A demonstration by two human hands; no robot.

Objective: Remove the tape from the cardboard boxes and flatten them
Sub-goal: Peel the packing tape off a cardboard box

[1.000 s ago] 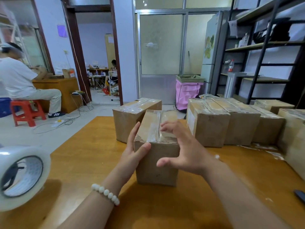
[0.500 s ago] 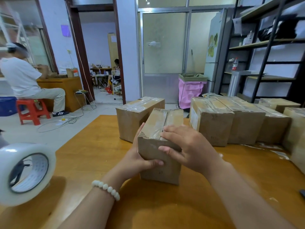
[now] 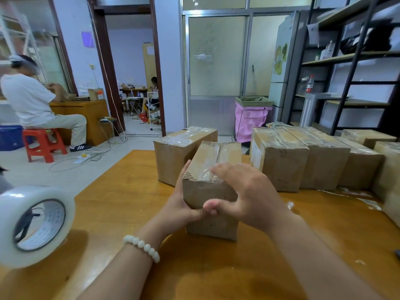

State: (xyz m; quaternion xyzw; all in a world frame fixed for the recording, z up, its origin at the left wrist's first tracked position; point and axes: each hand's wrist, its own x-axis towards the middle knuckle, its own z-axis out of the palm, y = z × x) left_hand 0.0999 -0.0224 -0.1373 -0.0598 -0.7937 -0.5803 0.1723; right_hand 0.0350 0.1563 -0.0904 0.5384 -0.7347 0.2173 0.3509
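Observation:
A small taped cardboard box [image 3: 214, 224] stands on the wooden table [image 3: 121, 191] right in front of me. Clear tape [image 3: 211, 163] runs along its top seam and is crinkled at the near edge. My left hand [image 3: 184, 204] grips the box's left side, thumb across the front face. My right hand [image 3: 246, 191] lies over the near top edge, fingers on the crinkled tape and thumb down on the front face beside the left thumb. Whether it pinches the tape is not visible.
A second taped box [image 3: 173, 156] stands just behind on the left. A row of several taped boxes [image 3: 303, 161] lines the right side. A big roll of clear tape [image 3: 32, 224] sits near left. A person sits on a red stool [image 3: 43, 144] beyond.
My right hand has come down from above the box onto its near top edge, and its thumb now meets the left thumb on the front face. The tape's near end looks more crinkled.

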